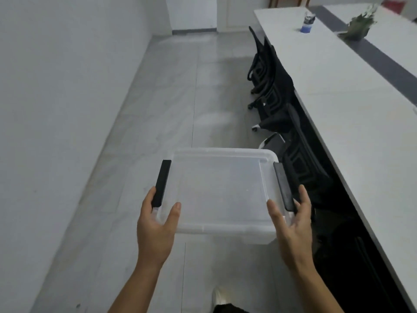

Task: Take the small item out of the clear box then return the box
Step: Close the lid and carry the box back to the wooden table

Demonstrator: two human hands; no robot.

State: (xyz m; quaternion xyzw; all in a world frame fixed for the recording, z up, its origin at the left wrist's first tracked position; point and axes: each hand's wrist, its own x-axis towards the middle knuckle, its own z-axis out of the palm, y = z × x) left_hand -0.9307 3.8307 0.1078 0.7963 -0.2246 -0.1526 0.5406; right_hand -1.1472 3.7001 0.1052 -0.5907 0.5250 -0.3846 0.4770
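A clear plastic box [218,190] with a clear lid and a black latch on each side hangs in the air above the tiled floor, held level in front of me. My left hand [158,224] grips its near left corner, thumb on the lid, fingers by the left latch [162,182]. At the near right corner my right hand [291,224] holds on the same way beside the right latch [283,187]. I see no small item through the lid; the inside looks bare.
A long white table [352,98] runs along the right, with a blue-capped bottle [307,23] and a small plant [360,24] on it. Black office chairs [270,82] are pushed under its left edge. A white wall [56,109] lines the left. My shoe [220,297] shows below.
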